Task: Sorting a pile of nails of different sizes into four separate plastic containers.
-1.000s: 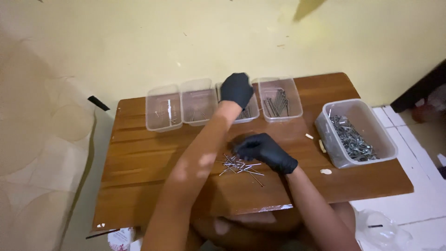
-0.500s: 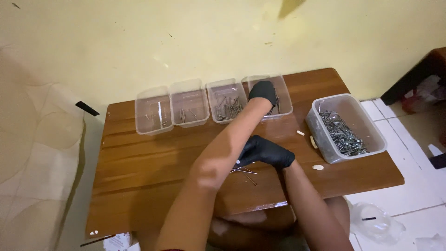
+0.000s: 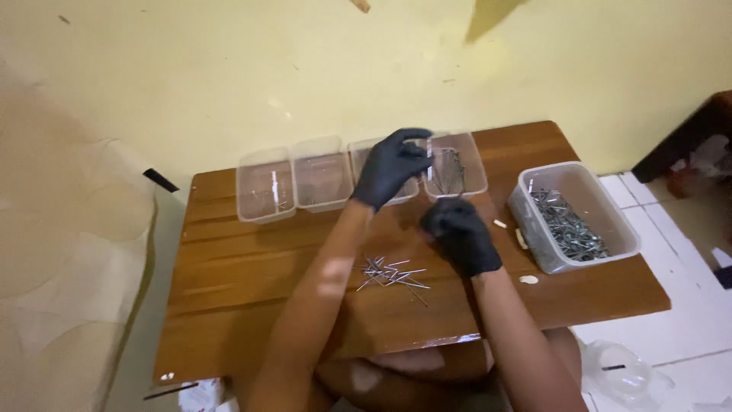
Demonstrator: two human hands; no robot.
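Both my hands wear black gloves. My left hand (image 3: 391,165) hovers over the third of several small clear tubs (image 3: 364,159), its fingers loosely apart, holding nothing I can see. My right hand (image 3: 460,233) is raised just in front of the fourth tub (image 3: 457,172), which holds a few long nails. Its fingertips are pinched together, seemingly on nails too thin to make out. A small loose pile of nails (image 3: 392,275) lies on the wooden table (image 3: 244,275), left of and below my right hand.
A larger clear tub (image 3: 573,216) full of nails stands at the table's right end. Two more small tubs (image 3: 264,191) (image 3: 322,180) stand at the back left. White scraps (image 3: 528,279) lie near the big tub. A yellow wall is behind and tiled floor to the right.
My right hand has lifted off the nail pile and moved up toward the fourth tub. My left hand has drawn back from the fourth tub to over the third.
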